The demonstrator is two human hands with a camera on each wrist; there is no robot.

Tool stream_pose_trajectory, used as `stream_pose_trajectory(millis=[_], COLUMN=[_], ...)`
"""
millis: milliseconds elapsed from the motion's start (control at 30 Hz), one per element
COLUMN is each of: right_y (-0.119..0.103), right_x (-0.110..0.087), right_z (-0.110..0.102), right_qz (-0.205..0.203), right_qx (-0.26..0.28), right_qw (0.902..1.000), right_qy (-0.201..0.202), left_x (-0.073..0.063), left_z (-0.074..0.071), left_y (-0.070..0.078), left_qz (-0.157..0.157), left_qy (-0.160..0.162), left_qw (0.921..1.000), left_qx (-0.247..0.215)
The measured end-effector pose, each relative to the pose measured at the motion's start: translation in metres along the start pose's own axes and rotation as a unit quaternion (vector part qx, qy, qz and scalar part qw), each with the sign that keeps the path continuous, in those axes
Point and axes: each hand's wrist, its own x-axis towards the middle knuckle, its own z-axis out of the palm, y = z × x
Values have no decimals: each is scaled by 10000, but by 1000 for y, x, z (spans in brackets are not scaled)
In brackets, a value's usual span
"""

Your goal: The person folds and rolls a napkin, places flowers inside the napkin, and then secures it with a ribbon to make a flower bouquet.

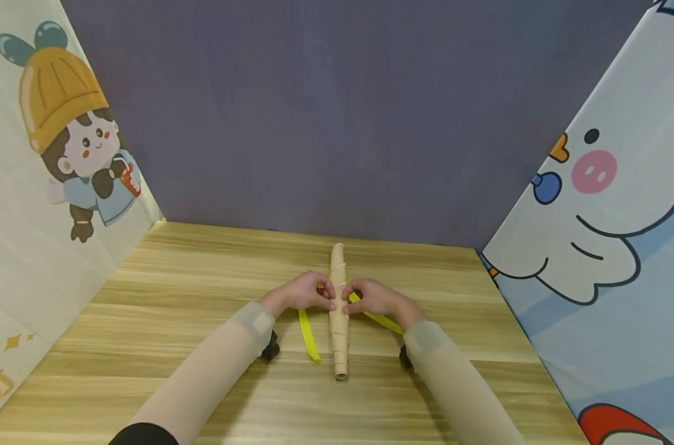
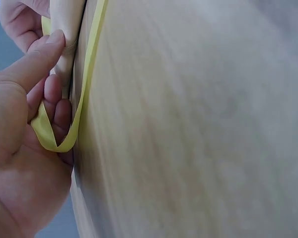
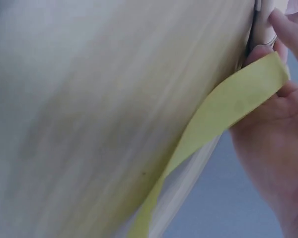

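A beige sheet rolled into a long tube lies lengthwise on the table, its overlapping edges showing along the side. At its left side, my left hand grips the roll near the middle, the thumb on its surface. A yellow ribbon loops out from among the left fingers. Opposite, my right hand holds the roll with thumb and curled fingers, while the ribbon crosses those fingers and trails away. Ribbon tails show on both sides in the head view. The fingertips' contact on the underside is hidden.
The wood-grain table meets a dark grey panel at the back. Cartoon-printed panels flank it: a left one and a right one. Dark wrist devices sit beneath the forearms.
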Motion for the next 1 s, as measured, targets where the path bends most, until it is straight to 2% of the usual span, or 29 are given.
stream_pose_trajectory(millis=[233, 467, 1000], right_y=[1, -1, 0], right_x=[0, -4, -8], right_z=[0, 0, 4], right_qz=[0, -35, -57], right_qx=[176, -115, -199], right_qw=[9997, 9997, 9997], right_qy=[-161, -205, -132], left_x=[-1, -3, -9], left_z=[0, 0, 6], left_y=[-1, 2, 12], left_qz=[46, -64, -174], left_qy=[-95, -247, -97], left_qw=[9999, 9996, 9997], left_qx=[137, 121, 115])
